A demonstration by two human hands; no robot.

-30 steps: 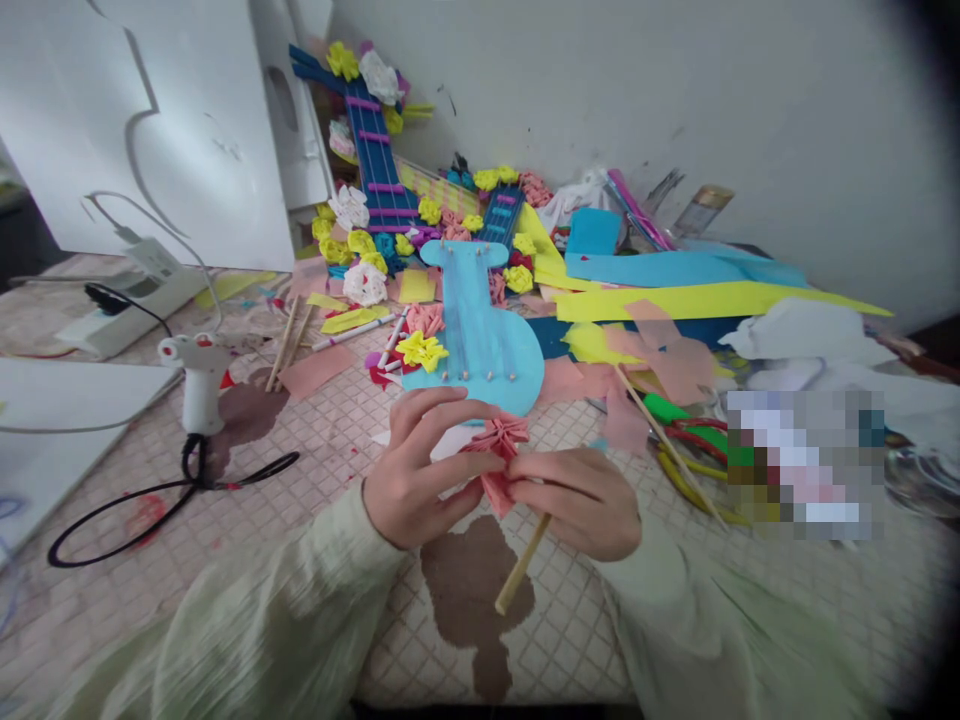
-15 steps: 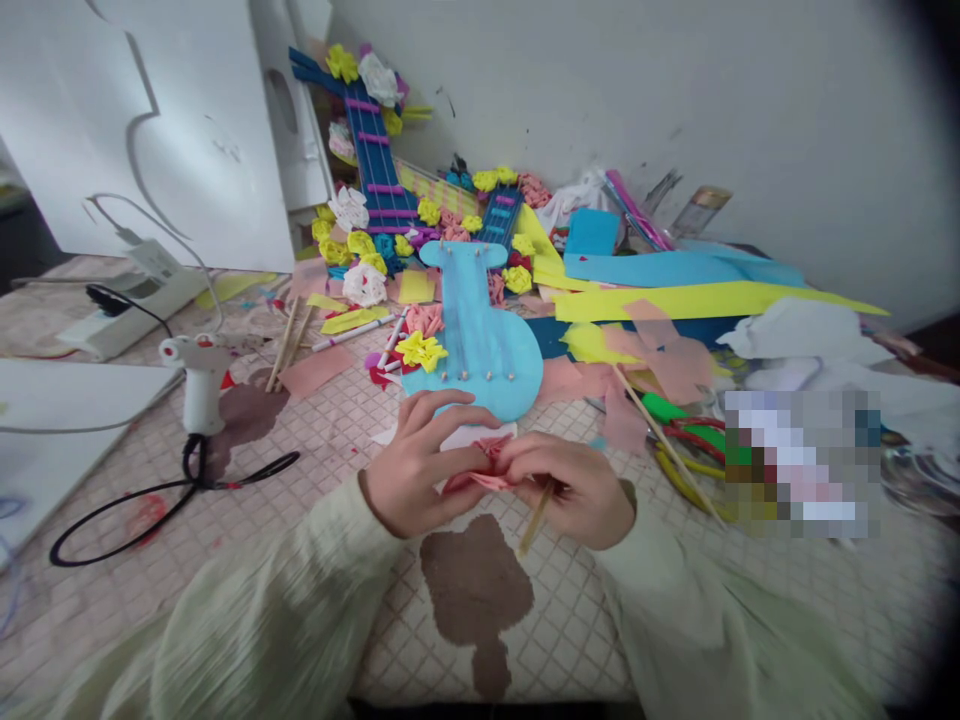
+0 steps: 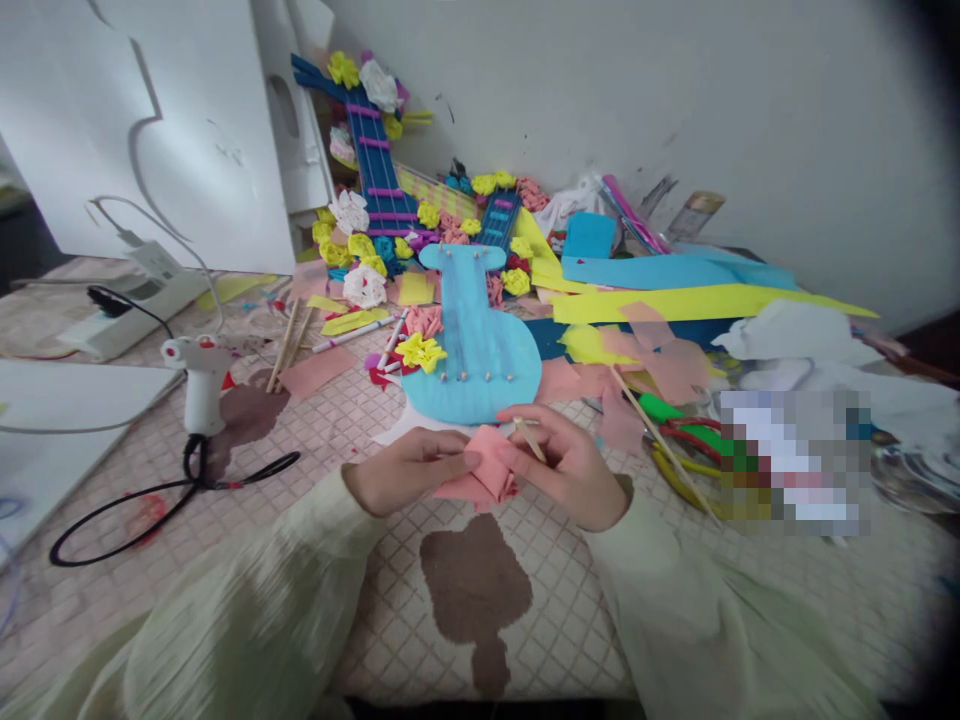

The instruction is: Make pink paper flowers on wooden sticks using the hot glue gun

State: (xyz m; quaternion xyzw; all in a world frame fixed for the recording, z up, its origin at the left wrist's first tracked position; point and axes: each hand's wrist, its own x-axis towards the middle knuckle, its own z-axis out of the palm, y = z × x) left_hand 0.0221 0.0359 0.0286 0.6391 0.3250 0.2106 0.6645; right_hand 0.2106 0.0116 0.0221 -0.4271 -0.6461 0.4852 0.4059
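A folded piece of pink crepe paper (image 3: pixel 489 458) is held up between both hands over the front of the table. My left hand (image 3: pixel 411 468) pinches its left edge between thumb and fingers. My right hand (image 3: pixel 568 467) grips its right side and also holds a short wooden stick (image 3: pixel 529 439), which points up and to the left. Just behind the hands lies a light blue paper guitar shape (image 3: pixel 480 350) with strings and small pegs. A yellow paper flower (image 3: pixel 421 352) sits on its left edge.
A white glue gun (image 3: pixel 201 385) with a black cord stands at left, near a power strip (image 3: pixel 135 300). Dark blue paper guitars (image 3: pixel 379 170) with crepe flowers lean at the back. Scissors (image 3: pixel 675 480), a long stick (image 3: pixel 664 445) and coloured paper strips (image 3: pixel 705 303) lie at right.
The pink paper has been turned so a flat folded face shows. My left fingers have lowered and straightened, and the stick in my right hand has swung from pointing down to pointing up.
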